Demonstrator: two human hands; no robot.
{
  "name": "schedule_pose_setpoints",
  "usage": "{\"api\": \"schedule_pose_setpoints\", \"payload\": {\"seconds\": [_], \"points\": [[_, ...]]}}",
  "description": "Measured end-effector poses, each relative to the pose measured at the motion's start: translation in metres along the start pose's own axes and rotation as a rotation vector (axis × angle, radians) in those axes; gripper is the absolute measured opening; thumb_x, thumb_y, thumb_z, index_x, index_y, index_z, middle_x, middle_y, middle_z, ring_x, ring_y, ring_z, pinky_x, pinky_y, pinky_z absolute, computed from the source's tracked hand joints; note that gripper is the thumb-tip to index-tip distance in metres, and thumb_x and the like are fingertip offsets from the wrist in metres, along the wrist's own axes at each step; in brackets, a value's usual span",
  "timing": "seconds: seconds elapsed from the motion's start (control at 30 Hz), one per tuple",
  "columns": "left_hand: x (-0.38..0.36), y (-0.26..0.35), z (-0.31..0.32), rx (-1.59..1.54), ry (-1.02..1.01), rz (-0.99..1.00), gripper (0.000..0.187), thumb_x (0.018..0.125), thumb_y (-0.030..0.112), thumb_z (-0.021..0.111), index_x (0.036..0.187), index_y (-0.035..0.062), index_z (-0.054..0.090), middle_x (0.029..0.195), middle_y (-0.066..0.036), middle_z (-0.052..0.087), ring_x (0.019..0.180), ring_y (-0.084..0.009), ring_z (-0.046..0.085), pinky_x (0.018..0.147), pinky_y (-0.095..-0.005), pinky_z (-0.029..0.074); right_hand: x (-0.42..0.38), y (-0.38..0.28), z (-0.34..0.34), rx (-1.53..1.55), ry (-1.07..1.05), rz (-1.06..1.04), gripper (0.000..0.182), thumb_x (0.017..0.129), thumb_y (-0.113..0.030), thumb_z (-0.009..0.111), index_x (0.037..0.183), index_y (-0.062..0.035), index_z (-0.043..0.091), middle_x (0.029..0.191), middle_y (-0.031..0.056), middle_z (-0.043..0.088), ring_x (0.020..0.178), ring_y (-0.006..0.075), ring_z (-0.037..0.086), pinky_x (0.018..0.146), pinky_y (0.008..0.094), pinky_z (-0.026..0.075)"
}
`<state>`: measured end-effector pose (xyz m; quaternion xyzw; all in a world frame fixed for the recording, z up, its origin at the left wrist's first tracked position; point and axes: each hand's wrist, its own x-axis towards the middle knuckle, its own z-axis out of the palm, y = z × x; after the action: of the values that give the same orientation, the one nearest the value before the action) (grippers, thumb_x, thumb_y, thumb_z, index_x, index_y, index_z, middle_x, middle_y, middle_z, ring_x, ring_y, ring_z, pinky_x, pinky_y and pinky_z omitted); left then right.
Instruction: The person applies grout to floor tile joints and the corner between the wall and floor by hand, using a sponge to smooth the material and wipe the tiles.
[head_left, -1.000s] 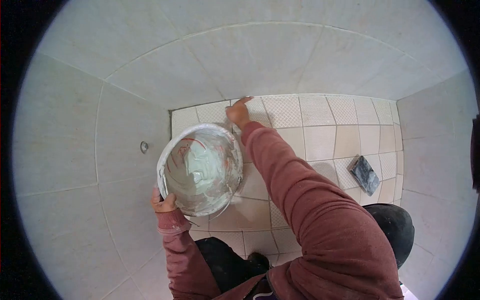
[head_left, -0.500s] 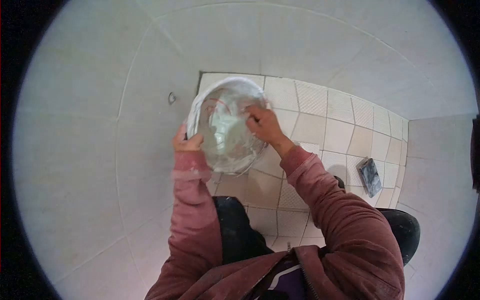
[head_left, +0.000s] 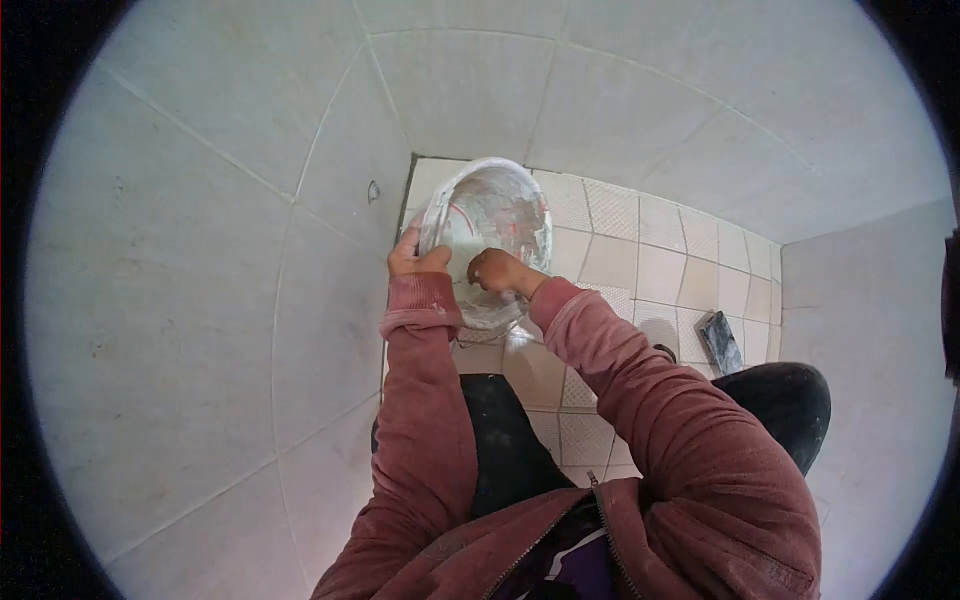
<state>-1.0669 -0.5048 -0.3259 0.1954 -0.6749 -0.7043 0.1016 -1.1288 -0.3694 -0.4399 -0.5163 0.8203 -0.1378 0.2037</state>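
- My left hand (head_left: 418,258) is closed on the rim of the bucket (head_left: 520,220), which is at upper centre of the frame.
- My right hand (head_left: 495,271), one second ago outside it, is now inside, curled; I cannot tell if it holds something.

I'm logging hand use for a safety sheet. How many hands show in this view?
2: the left hand grips the left side of the bucket, and the right hand reaches into its opening. No other hands are visible.
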Motion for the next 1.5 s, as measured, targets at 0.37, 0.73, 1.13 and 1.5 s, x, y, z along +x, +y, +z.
{"api": "schedule_pose_setpoints", "payload": {"seconds": [0.37, 0.73, 1.13, 1.5], "points": [[-0.002, -0.001, -0.029, 0.173, 0.1, -0.063, 0.04, 0.056, 0.003, 0.05, 0.096, 0.0016, 0.06, 0.072, -0.002, 0.058, 0.063, -0.0106, 0.051, 0.057, -0.0235, 0.042, -0.074, 0.065, -0.068, 1.735, 1.117, 0.756, 0.031, 0.077, -0.01, 0.04, 0.108, -0.0033, 0.041, 0.061, 0.0054, 0.047, 0.04, 0.0143, 0.037, 0.038, 0.0287, 0.039], [-0.021, -0.023, -0.074, 0.132, 0.139, -0.11, 0.045, 0.06, -0.005, 0.047, 0.105, -0.0009, 0.055, 0.083, -0.007, 0.061, 0.067, -0.0145, 0.056, 0.061, -0.0257, 0.046, 0.049, 0.176, 0.015, 0.579, 0.55, 0.856, 0.061, 0.066, -0.009, 0.057, 0.121, 0.0064, 0.035, 0.087, 0.0306, 0.056, 0.084, 0.0386, 0.058, 0.077, 0.0373, 0.046], [-0.019, -0.003, -0.057, 0.25, 0.12, -0.079, 0.045, 0.06, -0.004, 0.044, 0.104, -0.0027, 0.055, 0.087, -0.006, 0.061, 0.071, -0.0153, 0.057, 0.065, -0.0253, 0.046, 0.059, 0.186, 0.041, 0.619, 0.892, 0.997, 0.055, 0.072, -0.018, 0.053, 0.114, 0.0124, 0.037, 0.09, 0.0291, 0.056, 0.082, 0.0378, 0.056, 0.075, 0.0411, 0.044], [-0.015, 0.002, -0.06, 0.337, 0.052, -0.07, 0.048, 0.06, -0.005, 0.043, 0.106, -0.0014, 0.055, 0.089, -0.005, 0.061, 0.07, -0.0144, 0.056, 0.065, -0.0255, 0.046, 0.011, 0.147, -0.05, 0.619, 0.644, 1.211, 0.047, 0.073, -0.023, 0.048, 0.107, 0.0097, 0.047, 0.091, 0.024, 0.059, 0.087, 0.0352, 0.058, 0.076, 0.0394, 0.045]]}}
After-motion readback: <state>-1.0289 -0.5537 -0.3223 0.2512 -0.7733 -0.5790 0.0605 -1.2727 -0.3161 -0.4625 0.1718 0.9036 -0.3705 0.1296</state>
